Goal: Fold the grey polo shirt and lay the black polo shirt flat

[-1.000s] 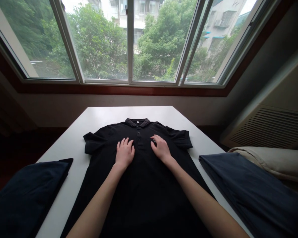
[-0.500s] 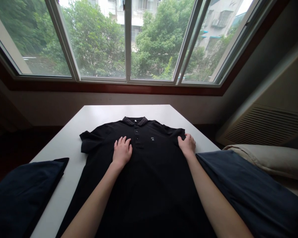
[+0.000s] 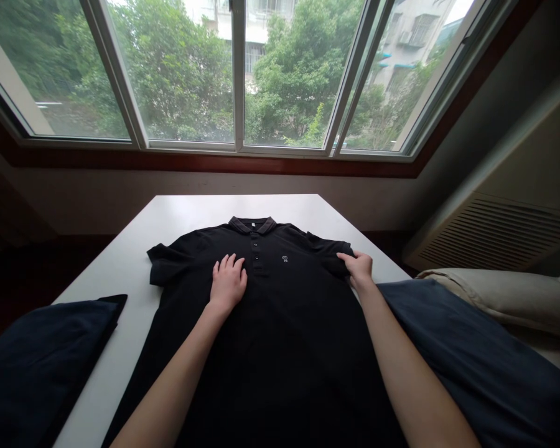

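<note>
A black polo shirt (image 3: 284, 336) lies front side up, spread over a white table (image 3: 116, 249), its collar toward the window. It has a short button placket and a small light emblem on the chest. My left hand (image 3: 228, 280) rests flat on the chest, left of the placket, fingers apart. At the right sleeve, my right hand (image 3: 358, 267) pinches the cuff between thumb and fingers. The left sleeve lies out to the side with its cuff slightly bent. The shirt's lower hem is out of view.
Dark blue cloth (image 3: 42, 361) lies at the table's left edge. More dark blue cloth (image 3: 466, 348) is at the right, beside a beige cushion (image 3: 490, 295). Beyond the table are a wall and a sliding window (image 3: 238, 81); a slatted vent unit (image 3: 504, 233) stands at right.
My right hand has shifted slightly outward and turned, its fingers now pinching the sleeve cuff. My left hand stays flat on the chest. The view has moved slightly.
</note>
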{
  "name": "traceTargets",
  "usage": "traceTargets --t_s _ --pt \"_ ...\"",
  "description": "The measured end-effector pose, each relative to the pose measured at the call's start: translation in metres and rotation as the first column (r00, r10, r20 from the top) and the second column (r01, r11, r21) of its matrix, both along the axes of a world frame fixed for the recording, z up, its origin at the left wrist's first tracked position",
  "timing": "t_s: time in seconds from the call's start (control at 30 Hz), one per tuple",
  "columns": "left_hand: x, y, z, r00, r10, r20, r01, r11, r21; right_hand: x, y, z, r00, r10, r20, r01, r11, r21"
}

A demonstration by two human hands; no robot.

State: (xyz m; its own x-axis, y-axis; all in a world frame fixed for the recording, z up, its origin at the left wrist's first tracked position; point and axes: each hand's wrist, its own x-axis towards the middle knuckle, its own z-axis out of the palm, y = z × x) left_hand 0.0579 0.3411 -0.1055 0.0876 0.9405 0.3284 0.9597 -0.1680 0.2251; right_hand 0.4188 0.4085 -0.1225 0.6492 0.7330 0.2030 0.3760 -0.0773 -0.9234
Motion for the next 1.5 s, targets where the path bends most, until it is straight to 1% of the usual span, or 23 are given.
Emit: traceTargets --t_s 0.03,0.1,0.17,0.23,0.3,0.4,0.47,0.53,0.6,0.63,0.7,0.73,0.77,0.8,0.83,0.87,1.0,1.03,1.1,1.17,1.27,1.4,1.5 --pt "0.0 0.0 0.0 1.0 -0.001 0.001 0.001 1.0 0.001 -0.003 0.0 0.004 0.992 0.028 -0.119 -0.02 0.998 0.064" --pt "0.0 0.0 -0.001 1.0 -0.004 0.003 0.004 1.0 0.005 -0.009 -0.001 0.015 0.95 0.048 -0.307 -0.006 0.991 0.135" --pt "0.0 0.0 -0.001 1.0 -0.004 0.005 0.004 1.0 0.006 -0.016 -0.001 0.026 0.934 0.083 -0.349 -0.018 0.983 0.184" --pt "-0.001 0.0 -0.001 1.0 -0.002 0.007 0.002 1.0 0.0 -0.022 -0.002 0.035 0.929 0.133 -0.346 -0.056 0.973 0.224" --pt "-0.001 0.0 0.0 1.0 -0.004 0.008 0.004 1.0 -0.005 -0.028 -0.003 0.043 0.954 0.169 -0.248 -0.107 0.963 0.246" --pt "-0.001 0.0 -0.001 1.0 -0.007 0.008 0.007 1.0 -0.002 -0.039 -0.008 0.055 0.984 0.169 0.05 -0.175 0.959 0.222" --pt "-0.001 0.0 -0.001 1.0 -0.003 0.006 0.003 1.0 0.0 -0.048 -0.012 0.064 0.945 0.198 0.261 -0.242 0.959 0.149" --pt "-0.001 0.001 -0.001 1.0 -0.003 0.004 0.003 1.0 -0.003 -0.058 -0.017 0.071 0.86 0.308 0.406 -0.348 0.937 0.026" --pt "-0.001 0.0 0.0 1.0 -0.004 0.002 0.004 1.0 -0.009 -0.067 -0.021 0.074 0.748 0.469 0.47 -0.465 0.875 -0.133" --pt "-0.001 0.0 0.0 1.0 -0.005 0.002 0.005 1.0 -0.011 -0.071 -0.023 0.074 0.684 0.557 0.47 -0.519 0.825 -0.222" --pt "-0.001 0.0 0.0 1.0 -0.004 0.001 0.004 1.0 -0.011 -0.077 -0.025 0.07 0.568 0.714 0.409 -0.604 0.699 -0.383" --pt "-0.001 0.0 0.0 1.0 -0.003 0.002 0.003 1.0 -0.011 -0.08 -0.026 0.068 0.524 0.77 0.365 -0.632 0.638 -0.44" --pt "-0.001 0.0 0.0 1.0 -0.003 0.002 0.003 1.0 -0.012 -0.081 -0.027 0.066 0.495 0.805 0.327 -0.649 0.593 -0.477" --pt "-0.001 0.0 0.0 1.0 -0.003 0.003 0.003 1.0 -0.012 -0.082 -0.027 0.064 0.484 0.82 0.305 -0.654 0.571 -0.496" --pt "-0.001 0.0 0.0 1.0 -0.003 0.003 0.004 1.0 -0.012 -0.082 -0.026 0.064 0.489 0.817 0.305 -0.647 0.575 -0.502" --pt "0.0 0.0 0.0 1.0 -0.003 0.003 0.003 1.0 -0.011 -0.081 -0.026 0.063 0.506 0.799 0.325 -0.628 0.6 -0.496" --pt "0.0 0.001 -0.001 1.0 -0.002 0.0 0.002 1.0 -0.003 -0.069 -0.02 0.056 0.608 0.628 0.486 -0.47 0.778 -0.417" --pt "0.0 0.001 -0.001 1.0 -0.001 -0.001 0.001 1.0 -0.002 -0.066 -0.019 0.051 0.626 0.574 0.528 -0.415 0.818 -0.398" --pt "-0.001 0.001 -0.001 1.0 0.002 -0.002 -0.002 1.0 0.002 -0.061 -0.017 0.037 0.64 0.481 0.599 -0.302 0.875 -0.38" --pt "-0.001 0.001 -0.001 1.0 0.001 -0.002 -0.001 1.0 0.005 -0.06 -0.017 0.022 0.634 0.428 0.644 -0.211 0.897 -0.389" --pt "0.0 0.001 -0.003 1.0 -0.007 0.005 0.007 1.0 0.007 -0.062 -0.018 0.007 0.607 0.433 0.667 -0.163 0.889 -0.428" --pt "-0.001 0.001 0.0 0.996 -0.025 0.084 0.024 1.0 0.013 -0.064 -0.019 0.004 0.601 0.437 0.669 -0.161 0.887 -0.434" --pt "-0.013 0.005 0.016 0.976 -0.045 0.212 0.029 0.996 0.078 -0.063 -0.02 0.005 0.611 0.413 0.675 -0.175 0.902 -0.394"
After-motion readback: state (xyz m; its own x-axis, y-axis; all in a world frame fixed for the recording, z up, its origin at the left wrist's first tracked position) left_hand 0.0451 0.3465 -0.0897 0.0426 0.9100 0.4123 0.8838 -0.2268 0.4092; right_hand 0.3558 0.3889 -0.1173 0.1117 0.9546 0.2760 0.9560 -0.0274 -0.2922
